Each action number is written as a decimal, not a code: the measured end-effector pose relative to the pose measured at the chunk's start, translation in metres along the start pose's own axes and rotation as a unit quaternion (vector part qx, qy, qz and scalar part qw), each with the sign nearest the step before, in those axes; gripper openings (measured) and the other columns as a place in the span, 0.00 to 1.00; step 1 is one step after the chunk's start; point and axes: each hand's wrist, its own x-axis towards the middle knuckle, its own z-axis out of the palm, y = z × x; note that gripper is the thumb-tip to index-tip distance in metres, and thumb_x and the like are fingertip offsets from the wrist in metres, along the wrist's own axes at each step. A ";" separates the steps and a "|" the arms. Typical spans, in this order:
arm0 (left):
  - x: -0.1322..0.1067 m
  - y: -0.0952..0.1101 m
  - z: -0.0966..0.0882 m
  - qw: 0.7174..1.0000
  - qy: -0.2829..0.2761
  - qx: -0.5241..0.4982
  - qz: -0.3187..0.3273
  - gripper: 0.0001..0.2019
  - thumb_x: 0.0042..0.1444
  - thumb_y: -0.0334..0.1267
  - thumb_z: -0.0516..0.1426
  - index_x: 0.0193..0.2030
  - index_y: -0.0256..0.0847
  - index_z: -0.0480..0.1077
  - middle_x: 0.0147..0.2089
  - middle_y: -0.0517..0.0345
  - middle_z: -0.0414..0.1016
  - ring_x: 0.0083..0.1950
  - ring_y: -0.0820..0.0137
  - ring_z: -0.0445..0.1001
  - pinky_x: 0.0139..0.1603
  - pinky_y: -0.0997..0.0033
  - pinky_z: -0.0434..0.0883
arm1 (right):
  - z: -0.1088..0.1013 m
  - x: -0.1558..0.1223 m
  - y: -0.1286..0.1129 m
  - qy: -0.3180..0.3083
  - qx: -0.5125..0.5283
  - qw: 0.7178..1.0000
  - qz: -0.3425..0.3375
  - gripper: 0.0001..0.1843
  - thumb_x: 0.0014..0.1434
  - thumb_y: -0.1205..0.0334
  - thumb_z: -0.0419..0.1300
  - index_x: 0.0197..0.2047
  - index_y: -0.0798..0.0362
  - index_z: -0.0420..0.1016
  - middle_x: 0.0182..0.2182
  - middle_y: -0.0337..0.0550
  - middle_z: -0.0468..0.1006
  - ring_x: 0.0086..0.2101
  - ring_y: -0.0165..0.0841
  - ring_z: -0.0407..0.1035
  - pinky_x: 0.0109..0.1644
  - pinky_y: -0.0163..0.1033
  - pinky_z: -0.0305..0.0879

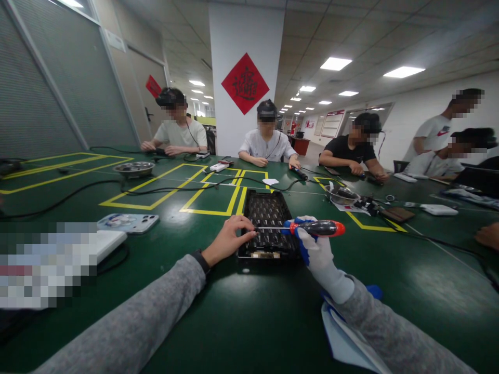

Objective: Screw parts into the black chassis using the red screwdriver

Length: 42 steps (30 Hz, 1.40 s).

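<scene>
Above the black tray [268, 215], red-tipped screwdriver [314, 227] lies level.

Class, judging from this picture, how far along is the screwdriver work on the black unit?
Done: the black unit lies flat on the table, ribbed face up. In hand: the gloved right hand holds the screwdriver level over it; the left hand is at its tip. Left: any screws are too small to count.

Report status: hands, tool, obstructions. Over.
Left hand at screwdriver tip, on black case edge. Right hand, gloved, gripping the handle. Nothing over the case; phone lies off left.
</scene>
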 end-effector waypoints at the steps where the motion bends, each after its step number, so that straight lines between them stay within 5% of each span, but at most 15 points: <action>1: 0.000 0.000 0.000 1.000 0.001 0.000 -0.002 0.09 0.54 0.44 0.56 0.33 0.41 0.73 0.40 0.54 0.72 0.46 0.67 0.67 0.52 0.63 0.60 | 0.000 0.000 0.001 -0.003 0.001 1.000 0.000 0.12 0.52 0.58 0.58 0.40 0.50 0.64 0.40 0.42 0.70 0.41 0.35 0.69 0.55 0.48 0.61; 8: 0.001 0.004 -0.004 1.000 -0.009 0.002 -0.023 0.12 0.56 0.44 0.52 0.32 0.41 0.72 0.36 0.56 0.72 0.42 0.68 0.67 0.49 0.66 0.61 | 0.004 0.002 0.002 0.022 0.018 0.999 -0.020 0.14 0.52 0.58 0.58 0.42 0.50 0.62 0.40 0.43 0.69 0.42 0.35 0.68 0.55 0.49 0.60; 12: 0.002 0.002 -0.006 0.999 -0.014 0.000 -0.039 0.15 0.58 0.43 0.48 0.28 0.40 0.69 0.33 0.58 0.70 0.40 0.68 0.65 0.46 0.68 0.60 | -0.007 0.014 -0.007 0.068 -0.063 0.992 -0.085 0.15 0.51 0.62 0.58 0.43 0.51 0.63 0.40 0.44 0.69 0.42 0.35 0.67 0.53 0.47 0.61; 14: 0.002 0.002 -0.006 0.999 -0.015 -0.003 -0.047 0.15 0.59 0.41 0.46 0.26 0.40 0.66 0.31 0.58 0.68 0.39 0.68 0.64 0.45 0.68 0.60 | -0.021 0.024 -0.010 0.003 -0.162 0.978 -0.132 0.15 0.50 0.66 0.58 0.43 0.51 0.66 0.42 0.45 0.70 0.44 0.36 0.66 0.53 0.46 0.60; 16: 0.002 0.002 -0.005 0.999 -0.017 -0.004 -0.045 0.14 0.59 0.39 0.45 0.25 0.40 0.64 0.30 0.59 0.66 0.39 0.68 0.63 0.44 0.69 0.60 | -0.038 0.035 -0.009 -0.126 -0.274 0.938 -0.173 0.15 0.48 0.71 0.57 0.41 0.52 0.69 0.42 0.46 0.70 0.46 0.37 0.65 0.54 0.45 0.58; 20: 0.001 0.007 -0.002 0.999 -0.031 0.008 -0.038 0.14 0.59 0.41 0.45 0.27 0.40 0.65 0.32 0.58 0.67 0.40 0.68 0.63 0.44 0.69 0.59 | -0.063 0.047 0.004 -0.285 -0.392 0.859 -0.163 0.17 0.46 0.76 0.53 0.38 0.52 0.72 0.41 0.45 0.70 0.41 0.36 0.66 0.47 0.43 0.61; 23: 0.000 0.009 0.000 0.998 -0.037 0.020 -0.036 0.15 0.60 0.44 0.45 0.28 0.40 0.66 0.34 0.57 0.69 0.41 0.68 0.63 0.45 0.69 0.59 | -0.071 0.046 0.017 -0.324 -0.404 0.847 -0.122 0.15 0.47 0.76 0.52 0.37 0.52 0.71 0.38 0.44 0.70 0.38 0.33 0.66 0.44 0.41 0.62; 28: -0.002 0.010 0.000 0.998 -0.038 0.038 -0.016 0.15 0.60 0.44 0.46 0.30 0.41 0.67 0.34 0.58 0.70 0.40 0.68 0.63 0.45 0.68 0.59 | -0.072 0.048 0.015 -0.293 -0.401 0.864 -0.084 0.13 0.50 0.73 0.52 0.36 0.51 0.72 0.37 0.42 0.71 0.37 0.33 0.67 0.44 0.41 0.63; 32: -0.002 0.010 0.000 0.998 -0.030 0.057 -0.013 0.15 0.60 0.44 0.46 0.30 0.40 0.67 0.34 0.58 0.70 0.41 0.68 0.63 0.46 0.68 0.58 | -0.055 0.051 -0.014 -0.161 -0.389 0.902 -0.099 0.14 0.49 0.65 0.58 0.42 0.52 0.72 0.38 0.43 0.72 0.39 0.35 0.67 0.44 0.43 0.63; 36: -0.002 0.009 -0.001 0.997 -0.014 0.071 -0.016 0.14 0.60 0.43 0.46 0.30 0.41 0.67 0.35 0.58 0.71 0.41 0.67 0.64 0.44 0.68 0.58 | -0.013 0.048 -0.028 -0.194 -0.328 0.924 -0.025 0.09 0.50 0.58 0.59 0.32 0.54 0.74 0.28 0.41 0.76 0.31 0.33 0.69 0.36 0.39 0.64; 42: -0.001 0.005 0.001 0.994 0.022 0.091 -0.048 0.12 0.60 0.42 0.46 0.32 0.41 0.68 0.35 0.57 0.70 0.40 0.66 0.63 0.42 0.67 0.58 | 0.042 0.053 -0.003 -0.163 -0.218 0.962 0.013 0.12 0.42 0.56 0.64 0.27 0.57 0.74 0.25 0.42 0.77 0.27 0.31 0.68 0.32 0.36 0.64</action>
